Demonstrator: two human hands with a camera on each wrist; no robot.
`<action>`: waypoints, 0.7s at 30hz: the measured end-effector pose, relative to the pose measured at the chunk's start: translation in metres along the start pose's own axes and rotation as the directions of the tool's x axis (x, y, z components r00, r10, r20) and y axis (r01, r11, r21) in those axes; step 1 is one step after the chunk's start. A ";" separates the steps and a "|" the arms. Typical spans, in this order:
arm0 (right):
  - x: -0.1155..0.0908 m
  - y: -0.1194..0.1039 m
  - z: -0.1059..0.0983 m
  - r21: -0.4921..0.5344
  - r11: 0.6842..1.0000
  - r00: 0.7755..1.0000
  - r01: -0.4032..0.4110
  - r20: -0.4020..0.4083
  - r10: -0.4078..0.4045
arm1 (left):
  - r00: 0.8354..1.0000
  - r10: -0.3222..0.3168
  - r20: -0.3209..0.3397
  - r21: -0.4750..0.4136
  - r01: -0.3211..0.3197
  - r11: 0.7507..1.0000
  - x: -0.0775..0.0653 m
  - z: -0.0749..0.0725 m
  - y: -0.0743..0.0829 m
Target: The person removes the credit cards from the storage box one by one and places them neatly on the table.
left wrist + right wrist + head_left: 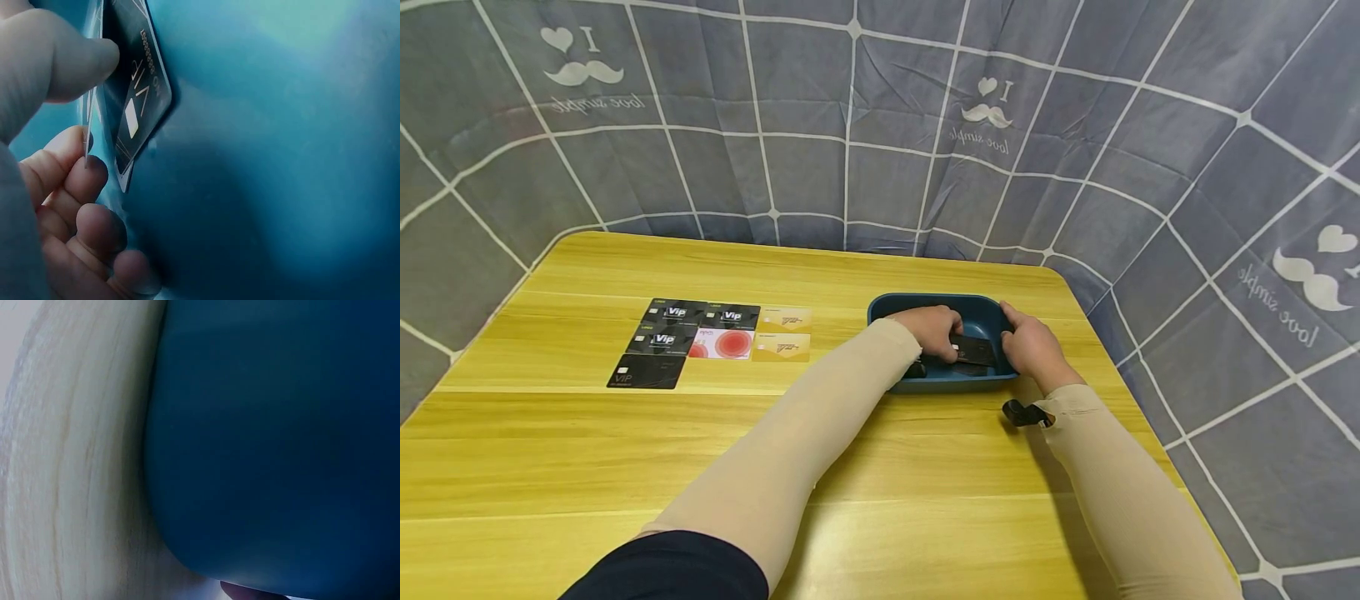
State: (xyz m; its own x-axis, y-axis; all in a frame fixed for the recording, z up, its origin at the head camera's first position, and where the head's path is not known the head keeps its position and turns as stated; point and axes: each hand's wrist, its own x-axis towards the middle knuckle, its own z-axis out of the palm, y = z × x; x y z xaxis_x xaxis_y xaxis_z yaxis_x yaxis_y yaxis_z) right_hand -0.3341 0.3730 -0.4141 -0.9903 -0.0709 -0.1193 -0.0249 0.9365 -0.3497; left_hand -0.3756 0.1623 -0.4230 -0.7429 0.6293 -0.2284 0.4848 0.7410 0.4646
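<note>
My left hand (931,329) reaches down into a dark blue plastic bin (940,386). Between its thumb and fingers it pinches a thin card (89,128), seen edge-on in the left wrist view. Beside that, a black VIP card (145,94) leans inside the bin, with another card's edge showing under it. At the bin's right end, my right hand (1036,348) grips the rim. The right wrist view is mostly filled by the bin's outer wall (269,456), and only a bit of fingertip shows at its bottom edge.
Left of the bin, cards lie in a block on the wooden table (700,467): several black ones (646,372), a pink one with red circles (721,344) and two yellow ones (782,347). A grey checked cloth (805,100) hangs behind and at the right.
</note>
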 end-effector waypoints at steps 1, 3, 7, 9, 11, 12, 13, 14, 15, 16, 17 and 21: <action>0.000 0.000 0.000 0.000 1.000 1.000 0.000 -0.001 0.000 | 1.000 -0.001 -0.001 0.000 0.001 1.000 0.000 0.000 0.000; 0.001 0.000 0.000 -0.001 1.000 1.000 0.002 -0.002 -0.002 | 1.000 -0.002 -0.004 0.000 0.002 1.000 0.000 -0.001 0.000; 0.001 0.001 0.000 -0.003 1.000 1.000 0.003 -0.002 -0.003 | 1.000 -0.003 0.000 -0.002 0.003 1.000 0.000 -0.001 0.000; 0.001 0.000 0.000 -0.003 1.000 1.000 0.000 0.000 0.000 | 1.000 -0.003 0.001 -0.001 0.003 1.000 0.000 -0.001 0.000; 0.001 0.000 0.000 -0.003 1.000 1.000 -0.002 0.001 0.002 | 1.000 0.001 0.001 -0.001 -0.001 1.000 0.000 -0.001 0.000; 0.001 0.000 -0.001 -0.002 1.000 1.000 -0.004 0.002 0.004 | 1.000 0.003 0.000 -0.002 -0.003 1.000 0.001 -0.001 0.000; 0.001 0.000 -0.001 -0.001 1.000 1.000 -0.004 0.000 0.004 | 1.000 0.004 -0.001 -0.003 -0.004 1.000 0.001 -0.001 0.000; 0.001 0.000 -0.001 -0.002 1.000 1.000 -0.003 0.000 0.003 | 1.000 0.005 -0.002 -0.003 -0.005 1.000 0.001 -0.001 -0.001; 0.001 0.000 -0.001 -0.002 1.000 1.000 -0.002 -0.001 0.002 | 1.000 0.006 -0.003 -0.004 -0.006 1.000 0.002 -0.001 -0.001; 0.001 0.000 0.000 -0.002 1.000 1.000 -0.001 -0.002 0.001 | 1.000 0.008 -0.004 -0.006 -0.008 1.000 0.002 -0.001 -0.001; 0.001 0.000 0.000 -0.001 1.000 1.000 0.000 -0.001 0.000 | 1.000 0.008 -0.004 -0.009 -0.008 1.000 0.003 -0.001 -0.002; 0.003 0.000 0.000 0.002 1.000 1.000 0.002 -0.001 -0.002 | 1.000 0.009 -0.006 -0.015 -0.009 1.000 0.005 -0.001 -0.003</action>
State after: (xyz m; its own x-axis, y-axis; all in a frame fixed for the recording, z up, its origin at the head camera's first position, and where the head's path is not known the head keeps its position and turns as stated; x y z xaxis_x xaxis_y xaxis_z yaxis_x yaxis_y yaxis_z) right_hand -0.3367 0.3730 -0.4147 -0.9904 -0.0722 -0.1180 -0.0262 0.9356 -0.3520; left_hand -0.3812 0.1630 -0.4250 -0.7412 0.6347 -0.2187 0.4846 0.7314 0.4798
